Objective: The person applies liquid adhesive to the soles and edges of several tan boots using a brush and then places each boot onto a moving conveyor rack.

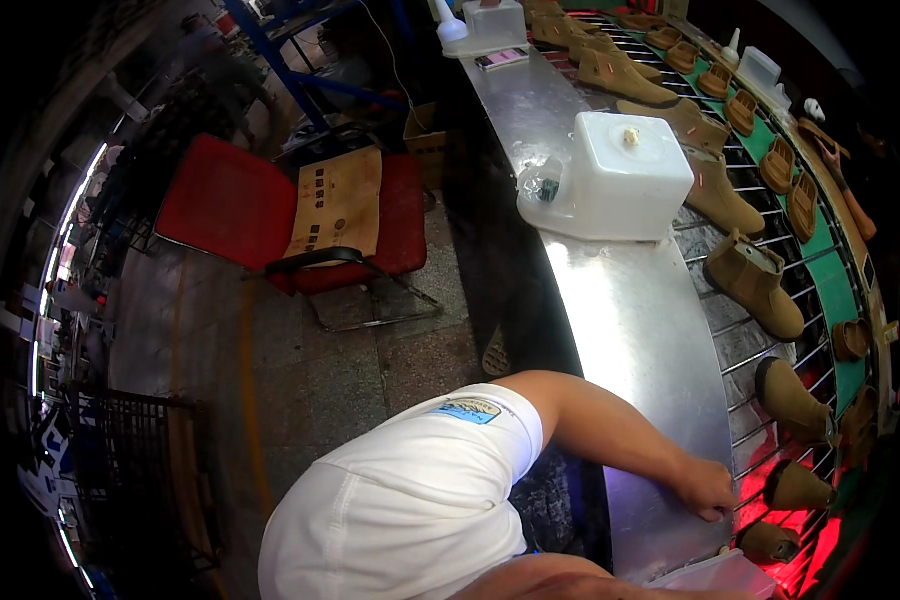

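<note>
My left hand [705,487] rests on the shiny metal worktop [640,330], close to the edge of a wire-rod conveyor [760,290]. Nothing shows in the hand, and its fingers lie bent down on the metal. The bare arm runs back to a white short sleeve [440,470]. Tan suede ankle boots [755,280] ride the conveyor, the nearest one [798,487] just right of the hand. A forearm [590,582] crosses the bottom edge, its hand out of sight. A clear plastic box [720,575] lies beside it.
A white plastic canister [630,170] on a tray stands further along the worktop, and a white bottle [451,25] at the far end. A red chair [270,215] with a cardboard sheet stands on the tiled floor to the left. Red light glows under the near conveyor [810,545].
</note>
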`<state>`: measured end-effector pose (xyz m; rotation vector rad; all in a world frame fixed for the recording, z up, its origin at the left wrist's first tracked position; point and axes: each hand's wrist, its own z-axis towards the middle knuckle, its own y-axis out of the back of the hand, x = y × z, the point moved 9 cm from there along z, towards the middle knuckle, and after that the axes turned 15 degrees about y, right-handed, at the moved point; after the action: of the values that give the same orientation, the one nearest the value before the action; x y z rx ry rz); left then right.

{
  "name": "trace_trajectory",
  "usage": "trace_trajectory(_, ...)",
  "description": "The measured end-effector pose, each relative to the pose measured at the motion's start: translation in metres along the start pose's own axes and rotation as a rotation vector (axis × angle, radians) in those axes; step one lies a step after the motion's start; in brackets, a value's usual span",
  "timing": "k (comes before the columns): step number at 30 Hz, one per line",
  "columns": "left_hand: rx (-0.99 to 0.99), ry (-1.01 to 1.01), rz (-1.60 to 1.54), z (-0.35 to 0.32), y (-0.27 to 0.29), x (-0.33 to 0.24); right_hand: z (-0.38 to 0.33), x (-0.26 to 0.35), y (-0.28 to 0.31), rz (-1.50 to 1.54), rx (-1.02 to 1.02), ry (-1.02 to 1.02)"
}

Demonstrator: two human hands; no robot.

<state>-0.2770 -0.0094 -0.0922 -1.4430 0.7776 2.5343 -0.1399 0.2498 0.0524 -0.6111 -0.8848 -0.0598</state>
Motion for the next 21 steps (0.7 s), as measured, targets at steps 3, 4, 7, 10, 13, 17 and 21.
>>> trace_trajectory(3,-0.019,0.022,0.046,-0.001,0.002,0.002,-0.014,0.029,-0.007,-0.761,-0.281,0.139)
trace_trajectory(4,-0.034,0.01,0.045,-0.001,0.002,0.001,-0.007,0.013,-0.01,-0.385,-0.125,0.087)
trace_trajectory(7,-0.042,0.009,0.062,-0.002,0.002,0.001,-0.004,0.001,-0.022,0.01,0.017,0.029)
trace_trajectory(10,-0.005,0.049,0.094,-0.004,0.006,-0.002,-0.015,0.033,-0.028,-0.674,-0.325,0.173)
trace_trajectory(13,0.017,0.068,0.086,-0.004,0.008,-0.005,-0.005,0.022,-0.025,-0.359,-0.214,0.152)
trace_trajectory(17,0.042,0.004,0.031,-0.002,0.003,-0.004,0.027,0.022,0.094,-1.117,0.055,-0.35)
trace_trajectory(21,0.018,0.085,-0.006,-0.007,0.028,-0.002,0.012,0.014,0.092,-0.543,-0.339,0.018)
